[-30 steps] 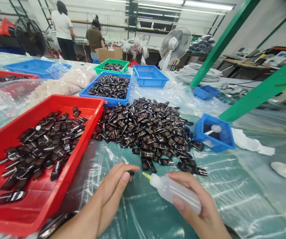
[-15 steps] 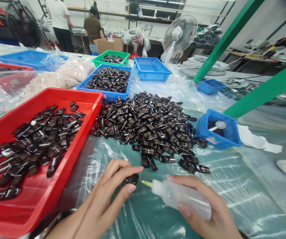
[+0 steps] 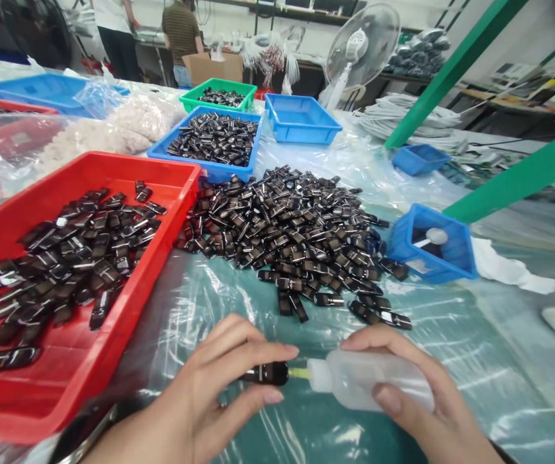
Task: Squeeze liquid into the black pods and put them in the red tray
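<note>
Pinching 1 glossy black piece point(image 3: 273, 374) between thumb and fingers of the left hand point(image 3: 204, 386), partly open and otherwise loosely bent, low in the centre above a green, plastic-covered table point(image 3: 490, 367). Curling the right hand point(image 3: 444, 407) around 1 cloudy white bottle point(image 3: 374, 379), closed on its sides and keeping it nearly horizontal. Pointing its 1 yellow-green nozzle point(image 3: 299, 373) leftward at the end of the piece, touching or just beside it, impossible to tell which.

Showing 1 pale, label-like patch point(image 3: 418, 265) on a small blue bin point(image 3: 454, 270) at right, too small to read. Resting 1 white spoon point(image 3: 436, 236) inside that bin.

Spreading a heap of similar black pieces point(image 3: 282, 225) just beyond the hands, too many to count. Filling part of a large red tray point(image 3: 59, 383) at left with more, also past counting.

Counting 8 containers altogether: 2 red, 5 blue and 1 green. Holding black pieces also in 1 blue tray point(image 3: 226, 171) and the green tray point(image 3: 194, 103) behind the heap.

Standing in the background: 2 people, near 1 cardboard box point(image 3: 214, 69). Counting 2 fans, including a white fan point(image 3: 356, 44) at centre right.
</note>
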Demonstrator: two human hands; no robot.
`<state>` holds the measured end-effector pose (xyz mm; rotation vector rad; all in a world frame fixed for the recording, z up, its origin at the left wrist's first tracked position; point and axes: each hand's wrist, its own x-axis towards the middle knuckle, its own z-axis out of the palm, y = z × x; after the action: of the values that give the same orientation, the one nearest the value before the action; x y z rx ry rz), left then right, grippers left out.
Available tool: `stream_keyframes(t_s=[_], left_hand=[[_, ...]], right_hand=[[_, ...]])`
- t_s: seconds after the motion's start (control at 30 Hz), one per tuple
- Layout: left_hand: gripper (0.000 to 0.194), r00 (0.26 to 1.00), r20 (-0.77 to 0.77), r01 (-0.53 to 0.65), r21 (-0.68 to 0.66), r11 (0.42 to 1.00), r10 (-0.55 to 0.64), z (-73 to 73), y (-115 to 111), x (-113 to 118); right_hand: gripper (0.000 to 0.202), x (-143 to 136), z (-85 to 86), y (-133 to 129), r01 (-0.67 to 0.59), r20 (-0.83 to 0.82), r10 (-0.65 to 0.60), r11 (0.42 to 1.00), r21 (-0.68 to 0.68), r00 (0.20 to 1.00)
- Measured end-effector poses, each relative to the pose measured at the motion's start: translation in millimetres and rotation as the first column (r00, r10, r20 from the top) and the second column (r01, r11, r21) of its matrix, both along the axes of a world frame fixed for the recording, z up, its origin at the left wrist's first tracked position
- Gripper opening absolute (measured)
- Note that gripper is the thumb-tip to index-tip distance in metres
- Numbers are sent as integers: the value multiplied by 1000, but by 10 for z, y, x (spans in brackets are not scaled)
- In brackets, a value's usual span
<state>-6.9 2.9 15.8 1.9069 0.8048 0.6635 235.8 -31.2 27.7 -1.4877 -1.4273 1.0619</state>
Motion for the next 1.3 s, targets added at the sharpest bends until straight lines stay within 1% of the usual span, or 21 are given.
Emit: stream_keyframes(t_s=[0.13,0.27,0.4,0.6,0.77,0.83,0.9,0.97,1.0,1.07,1.13,1.23,1.3], left_hand=[[31,1000,-31,0,-26,1000,-1,34,-10,-8],[30,1000,0,0,-18,1000,0,24,-27,-2],[29,1000,-11,2,-43,999,-3,16,-28,7],[29,999,32,13,-16,1000,-12,-4,-5,10],[29,1000,14,26,-21,999,-26,1,-21,-1],[28,1000,22,11,-9,1000,-11,-1,-38,1],[31,999,18,-36,-8,999,36,-7,-61,4],[37,996,-17,-84,-30,996,84,-13,-83,6],[37,995,-42,-92,-47,995,91,-15,-92,6],[28,995,-78,-64,-66,996,59,-16,-105,-1],[21,992,-120,-40,-48,998,34,-16,-114,-20],[30,974,-224,-38,6,999,38,-30,-134,-63],[33,968,-249,-20,22,1000,25,-53,-157,-91]], right_hand=[[31,14,9,7,-27,23,27,999,-17,999],[30,8,17,13,-37,20,37,999,-29,999],[31,5,28,9,-32,25,32,999,-24,999],[31,10,36,11,-20,18,20,999,-28,1000],[33,7,42,27,-17,-3,17,1000,-9,1000],[32,8,44,22,-13,-3,13,1000,-15,1000],[30,9,44,12,-16,-3,16,1000,-22,1000],[29,11,40,4,-19,6,19,1000,-18,1000],[28,11,38,1,-16,18,17,1000,-12,1000],[29,12,31,1,-8,46,8,1000,1,999],[29,13,23,2,-4,62,3,1000,8,998],[29,25,14,3,-14,75,13,1000,13,997],[29,42,11,4,-27,96,25,999,25,995]])
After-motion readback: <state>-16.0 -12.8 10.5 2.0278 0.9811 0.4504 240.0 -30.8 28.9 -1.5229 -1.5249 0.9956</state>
